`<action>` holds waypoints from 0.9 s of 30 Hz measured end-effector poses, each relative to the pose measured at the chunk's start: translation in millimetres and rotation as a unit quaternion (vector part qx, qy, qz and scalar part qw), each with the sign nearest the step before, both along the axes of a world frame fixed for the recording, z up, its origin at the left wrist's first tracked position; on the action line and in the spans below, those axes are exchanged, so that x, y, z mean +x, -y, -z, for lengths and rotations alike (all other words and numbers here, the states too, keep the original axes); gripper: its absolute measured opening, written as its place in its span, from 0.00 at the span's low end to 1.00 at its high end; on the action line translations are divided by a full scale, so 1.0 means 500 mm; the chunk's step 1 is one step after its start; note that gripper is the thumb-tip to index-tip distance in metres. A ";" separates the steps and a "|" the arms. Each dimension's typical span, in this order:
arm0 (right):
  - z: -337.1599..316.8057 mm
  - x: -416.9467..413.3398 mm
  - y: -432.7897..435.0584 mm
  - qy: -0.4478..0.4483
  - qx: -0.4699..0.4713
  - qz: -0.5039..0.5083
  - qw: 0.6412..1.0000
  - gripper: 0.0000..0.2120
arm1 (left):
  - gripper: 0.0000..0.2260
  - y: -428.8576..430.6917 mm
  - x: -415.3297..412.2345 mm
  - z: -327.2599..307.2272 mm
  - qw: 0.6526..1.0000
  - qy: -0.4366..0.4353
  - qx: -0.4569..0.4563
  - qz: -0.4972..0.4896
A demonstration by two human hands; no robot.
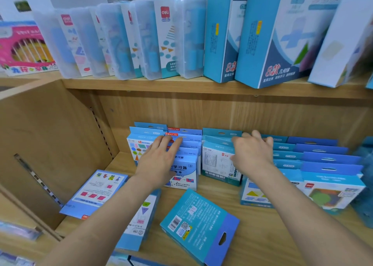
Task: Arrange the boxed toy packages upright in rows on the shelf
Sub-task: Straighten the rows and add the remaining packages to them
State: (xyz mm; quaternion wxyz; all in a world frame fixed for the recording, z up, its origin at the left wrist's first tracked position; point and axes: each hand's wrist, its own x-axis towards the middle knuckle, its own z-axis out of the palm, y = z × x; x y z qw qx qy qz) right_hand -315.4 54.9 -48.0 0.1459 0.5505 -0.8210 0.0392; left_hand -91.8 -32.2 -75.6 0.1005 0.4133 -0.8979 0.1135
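Observation:
Several blue-and-white boxed toy packages stand upright in rows at the back of the lower wooden shelf (218, 201). My left hand (159, 158) lies with straight fingers over the tops of one row of boxes (184, 173). My right hand (252, 150) reaches over a white-fronted box (219, 162), fingers spread onto the rows to its right (286, 156). Three boxes lie flat in front: one with a pink-and-yellow print (94, 193) at the left, one (139, 223) under my left forearm, and a teal one (198, 225) back side up in the middle.
The upper shelf (181, 86) carries clear plastic cases (113, 41), tall blue boxes (282, 35) and a pink box (24, 47) at the far left. A wooden side panel (52, 136) closes the lower shelf on the left. More boxes (333, 191) stand at the right.

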 end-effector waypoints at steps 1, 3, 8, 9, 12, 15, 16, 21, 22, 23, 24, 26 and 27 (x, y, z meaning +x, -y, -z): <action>0.002 -0.003 -0.001 -0.005 -0.008 -0.013 1.000 0.13 | 0.43 0.002 -0.003 -0.003 1.000 -0.005 0.011 0.004; 0.004 -0.007 -0.001 -0.008 -0.019 -0.035 0.999 0.14 | 0.43 0.004 -0.006 -0.004 0.999 -0.016 0.034 0.015; -0.001 -0.011 0.010 -0.020 -0.017 -0.051 0.998 0.12 | 0.43 0.007 -0.002 0.009 0.998 -0.035 0.044 0.034; -0.002 -0.013 0.012 -0.018 -0.016 -0.051 0.998 0.13 | 0.43 0.008 -0.001 0.010 0.997 -0.041 0.046 0.036; -0.002 -0.013 0.013 -0.005 -0.013 -0.045 0.999 0.18 | 0.43 0.011 -0.003 0.013 0.996 -0.058 0.062 0.038; -0.007 -0.007 -0.006 0.032 -0.042 -0.055 0.997 0.27 | 0.46 0.006 -0.014 0.013 0.996 -0.040 0.071 0.019; -0.015 -0.011 -0.022 0.055 -0.072 -0.059 0.994 0.28 | 0.46 0.000 -0.020 0.011 0.997 -0.031 0.074 0.009; -0.050 -0.111 -0.164 0.285 -0.263 0.031 0.921 0.25 | 0.42 -0.070 -0.065 -0.004 0.996 -0.079 0.019 0.026; -0.043 -0.138 -0.191 0.309 -0.273 0.057 0.909 0.25 | 0.41 -0.079 -0.077 -0.004 0.996 -0.087 0.004 0.031; -0.034 -0.159 -0.214 0.318 -0.270 0.083 0.905 0.25 | 0.39 -0.081 -0.087 0.001 0.996 -0.087 0.005 0.028; -0.022 -0.174 -0.233 0.318 -0.263 0.106 0.905 0.25 | 0.39 -0.079 -0.094 0.008 0.996 -0.085 0.018 0.018; 0.002 -0.193 -0.259 0.303 -0.248 0.133 0.911 0.25 | 0.39 -0.071 -0.093 0.021 0.996 -0.076 0.046 -0.008; 0.013 -0.200 -0.268 0.294 -0.250 0.139 0.912 0.26 | 0.39 -0.064 -0.087 0.027 0.996 -0.068 0.050 -0.021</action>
